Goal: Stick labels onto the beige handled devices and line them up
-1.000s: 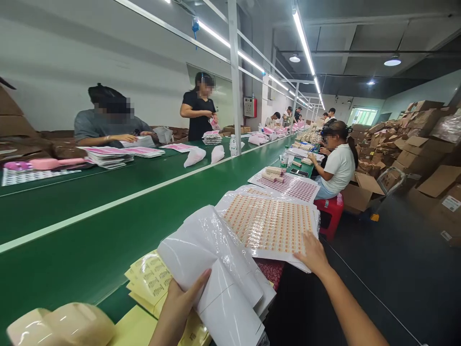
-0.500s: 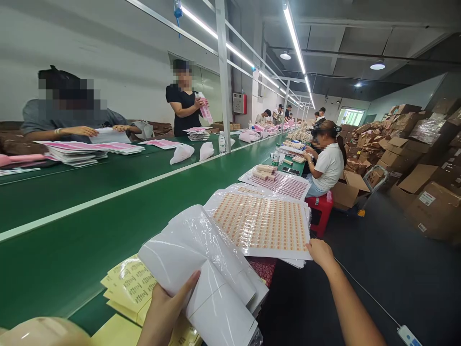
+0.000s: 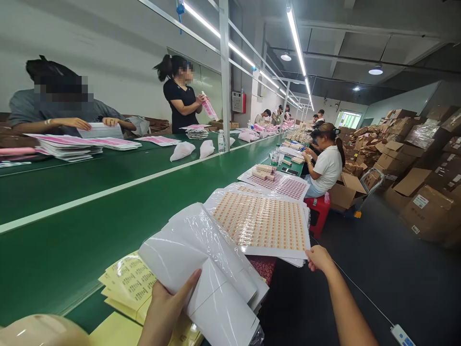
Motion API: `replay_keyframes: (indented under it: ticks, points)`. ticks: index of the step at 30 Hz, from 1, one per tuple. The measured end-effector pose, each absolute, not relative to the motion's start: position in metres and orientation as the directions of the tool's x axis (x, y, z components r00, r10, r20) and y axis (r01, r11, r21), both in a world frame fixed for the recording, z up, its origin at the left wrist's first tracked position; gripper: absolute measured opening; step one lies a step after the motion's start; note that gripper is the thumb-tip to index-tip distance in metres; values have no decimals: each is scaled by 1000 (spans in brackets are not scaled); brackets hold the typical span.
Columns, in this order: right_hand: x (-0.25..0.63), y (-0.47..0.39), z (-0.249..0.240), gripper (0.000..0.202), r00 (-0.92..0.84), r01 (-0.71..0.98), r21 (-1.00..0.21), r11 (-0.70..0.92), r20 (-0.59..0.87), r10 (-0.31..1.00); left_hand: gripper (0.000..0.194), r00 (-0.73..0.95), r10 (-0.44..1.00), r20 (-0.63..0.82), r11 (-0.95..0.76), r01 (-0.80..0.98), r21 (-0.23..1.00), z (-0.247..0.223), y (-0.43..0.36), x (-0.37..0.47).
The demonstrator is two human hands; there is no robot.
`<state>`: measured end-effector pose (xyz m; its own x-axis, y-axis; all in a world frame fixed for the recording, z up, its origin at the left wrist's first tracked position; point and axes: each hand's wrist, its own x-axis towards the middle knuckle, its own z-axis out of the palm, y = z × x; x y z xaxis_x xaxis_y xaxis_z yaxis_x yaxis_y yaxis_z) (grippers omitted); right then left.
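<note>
**Right hand slips to the sheet's corner**

Since a second ago the right hand (image 3: pixel 319 258) has slid off the sticker sheet (image 3: pixel 261 225), fingers now pinching its near corner. Left hand (image 3: pixel 166 305) grips curled white sheets (image 3: pixel 201 269) above yellow labels (image 3: pixel 131 283) by the green conveyor (image 3: pixel 90 226).

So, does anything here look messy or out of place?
The cardboard boxes along the right wall are heaped loosely, several open and tipped. By the left hand, the white sheets are curled and overhang the table edge.
</note>
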<state>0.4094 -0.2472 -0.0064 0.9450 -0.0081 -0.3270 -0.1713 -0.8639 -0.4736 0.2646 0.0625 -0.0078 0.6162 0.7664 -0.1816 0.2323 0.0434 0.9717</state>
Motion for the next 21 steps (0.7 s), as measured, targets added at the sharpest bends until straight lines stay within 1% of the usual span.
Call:
replay_keyframes:
  ticks: [3, 4, 5, 6, 7, 8, 9, 10, 11, 12, 13, 14, 15, 16, 18, 21]
  points:
    - [415, -239, -1, 34, 974, -155, -594, -789, -225, -23, 93, 598, 771, -219, 56, 279, 959, 2, 59, 263]
    - [419, -234, 3, 33, 983, -136, -639, -757, -180, -25, 96, 584, 786, -203, 43, 276, 960, 4, 58, 262]
    - [423, -228, 8, 33, 990, -113, -686, -719, -136, -25, 100, 565, 809, -161, 0, 273, 962, 6, 57, 261]
    - [428, -220, 14, 32, 995, -87, -735, -673, -98, -21, 103, 545, 834, -88, -76, 272, 959, 7, 56, 259]
    - [434, -210, 21, 31, 998, -60, -785, -616, -66, -13, 104, 529, 848, 16, -184, 266, 946, 7, 55, 258]
    - [439, -198, 28, 29, 999, -33, -835, -549, -39, -2, 100, 522, 840, 148, -317, 250, 915, 5, 54, 256]
    - [444, -184, 36, 27, 1000, -8, -882, -472, -15, 12, 92, 534, 795, 288, -457, 215, 863, 2, 53, 256]
    - [448, -168, 45, 26, 1000, 16, -921, -388, 5, 29, 78, 569, 713, 410, -580, 151, 800, -1, 50, 256]
    - [450, -151, 54, 24, 999, 36, -953, -301, 22, 48, 63, 624, 603, 497, -673, 63, 737, -5, 47, 256]
    - [452, -132, 65, 23, 997, 50, -975, -215, 36, 72, 49, 691, 479, 542, -734, -23, 679, -9, 43, 258]
    - [452, -113, 76, 23, 994, 59, -990, -131, 45, 103, 40, 765, 355, 538, -770, -87, 632, -12, 38, 260]
    - [450, -94, 88, 23, 989, 60, -997, -52, 52, 141, 35, 833, 250, 494, -791, -118, 601, -15, 33, 262]
    - [446, -76, 100, 24, 980, 55, -998, 21, 58, 188, 34, 888, 173, 426, -807, -120, 578, -16, 29, 264]
    - [441, -59, 112, 25, 968, 46, -995, 84, 65, 242, 36, 925, 132, 356, -824, -97, 558, -16, 26, 266]
    - [425, -29, 131, 27, 927, 18, -984, 179, 83, 365, 40, 957, 125, 262, -843, -37, 537, -15, 23, 269]
    - [391, -1, 142, 31, 766, -16, -959, 283, 170, 620, 41, 956, 181, 230, -817, 16, 576, -11, 26, 271]
